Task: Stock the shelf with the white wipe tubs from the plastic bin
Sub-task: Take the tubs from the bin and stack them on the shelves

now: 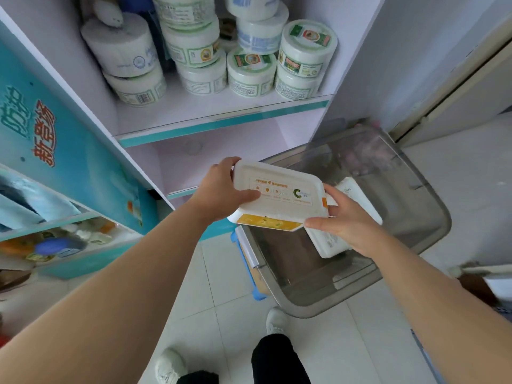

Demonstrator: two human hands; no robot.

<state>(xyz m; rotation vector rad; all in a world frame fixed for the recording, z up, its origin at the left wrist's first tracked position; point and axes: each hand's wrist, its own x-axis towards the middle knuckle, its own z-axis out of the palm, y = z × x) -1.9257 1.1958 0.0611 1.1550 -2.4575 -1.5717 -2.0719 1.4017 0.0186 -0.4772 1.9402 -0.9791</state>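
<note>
White round tubs (251, 72) on upper shelf (221, 121)

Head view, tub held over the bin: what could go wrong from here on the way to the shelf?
1. The white tub is tilted and held only at its ends by the left hand and right hand. A loose grip could drop it into the plastic bin, onto the second tub lying there.
2. The upper shelf is crowded with stacked round tubs near its front edge. A bump there might topple them.
</note>
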